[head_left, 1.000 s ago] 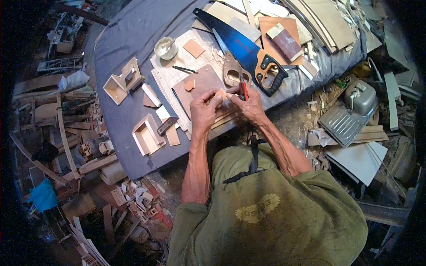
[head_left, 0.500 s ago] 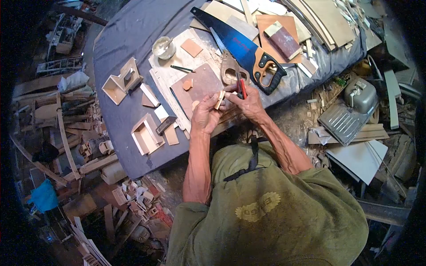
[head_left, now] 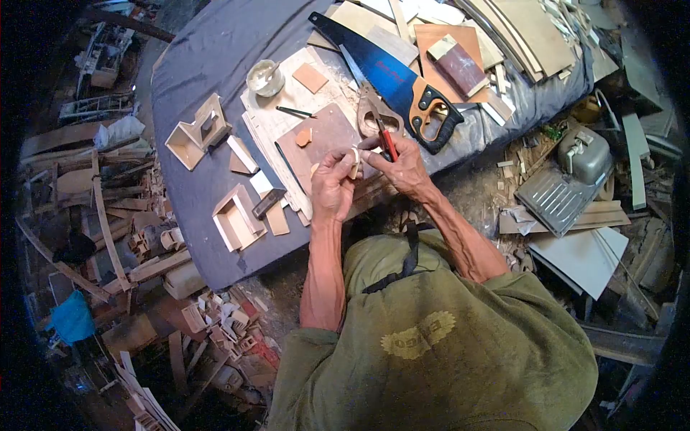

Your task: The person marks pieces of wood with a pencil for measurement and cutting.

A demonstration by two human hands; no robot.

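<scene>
My left hand (head_left: 335,188) is closed, pinching a small pale wood piece (head_left: 355,164) between thumb and fingers. Right beside it, my right hand (head_left: 405,171) is curled around a slim red-and-black tool (head_left: 389,146) with a dark, narrow end pointing away from me; its exact kind I cannot tell. The right fingertips come right up to the wood piece. Under the hands lies a brown board (head_left: 327,129) bearing a small orange-brown cut-out piece (head_left: 305,136). A handsaw (head_left: 394,80) with a blue blade rests just beyond the right hand.
On the cloth-covered table (head_left: 215,57) stand a glue cup (head_left: 265,77), small wooden boxes (head_left: 239,219), a hammer-like dark cylinder (head_left: 269,203) and a pencil (head_left: 295,112). A sanding block (head_left: 458,66) lies among wood sheets. A metal sink (head_left: 564,187) sits on the floor at right.
Both hands stay close together. The wood piece has turned in my left fingers, and the red-and-black tool has tilted and shifted slightly left.
</scene>
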